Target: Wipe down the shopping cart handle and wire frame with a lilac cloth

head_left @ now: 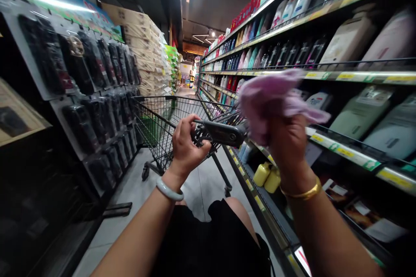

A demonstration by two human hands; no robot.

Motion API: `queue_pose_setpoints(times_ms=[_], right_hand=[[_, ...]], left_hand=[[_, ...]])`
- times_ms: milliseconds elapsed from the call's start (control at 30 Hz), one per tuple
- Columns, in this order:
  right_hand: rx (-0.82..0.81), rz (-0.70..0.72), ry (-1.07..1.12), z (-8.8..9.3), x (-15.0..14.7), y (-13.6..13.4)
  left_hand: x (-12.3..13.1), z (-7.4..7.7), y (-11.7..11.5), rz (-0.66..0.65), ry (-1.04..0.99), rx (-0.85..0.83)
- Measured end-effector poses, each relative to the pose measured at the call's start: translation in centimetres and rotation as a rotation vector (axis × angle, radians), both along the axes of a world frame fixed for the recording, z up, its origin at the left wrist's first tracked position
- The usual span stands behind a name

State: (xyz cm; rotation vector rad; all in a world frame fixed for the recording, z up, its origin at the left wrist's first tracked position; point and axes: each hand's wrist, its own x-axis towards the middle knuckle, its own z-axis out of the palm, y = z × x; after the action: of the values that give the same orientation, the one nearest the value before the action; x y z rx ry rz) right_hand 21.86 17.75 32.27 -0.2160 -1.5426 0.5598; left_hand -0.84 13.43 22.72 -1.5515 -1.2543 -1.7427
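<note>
A black wire shopping cart stands in front of me, its dark handle running across the middle of the view. Curled round the left end of that handle is my left hand, thumb below and fingers on top, with a pale bangle on the wrist. My right hand, with a gold bangle behind it, grips a bunched pink cloth just past the handle's right end. The cloth is slightly blurred and hides part of the fingers.
Shelves of bottles line the right side, with yellow bottles low down. Packaged dark goods hang on a rack at the left. Stacked wrapped boxes stand behind it. The tiled aisle runs ahead.
</note>
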Motion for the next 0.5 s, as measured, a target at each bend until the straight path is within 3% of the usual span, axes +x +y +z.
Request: queue_pose_setpoints(times_ms=[100, 167, 333, 433, 500], right_hand=[[0.188, 0.09, -0.528, 3.7, -1.4, -0.5], [0.183, 0.104, -0.704, 4.9, -1.9, 0.8], [0.034, 0.058, -0.488, 4.6, -3.2, 2.7], [0.106, 0.118, -0.511, 5.0, -4.4, 2.5], [0.1, 0.012, -0.653, 6.1, -5.1, 3.1]], left_hand=[[-0.5, -0.2, -0.1, -0.016, 0.007, -0.002], [-0.8, 0.1, -0.7, -0.025, 0.05, 0.007], [0.2, 2.8, -3.9, -0.107, 0.214, -0.055], [2.1, 5.3, -5.4, -0.137, 0.198, 0.086], [3.5, 7.0, -5.6, -0.099, 0.145, 0.206]])
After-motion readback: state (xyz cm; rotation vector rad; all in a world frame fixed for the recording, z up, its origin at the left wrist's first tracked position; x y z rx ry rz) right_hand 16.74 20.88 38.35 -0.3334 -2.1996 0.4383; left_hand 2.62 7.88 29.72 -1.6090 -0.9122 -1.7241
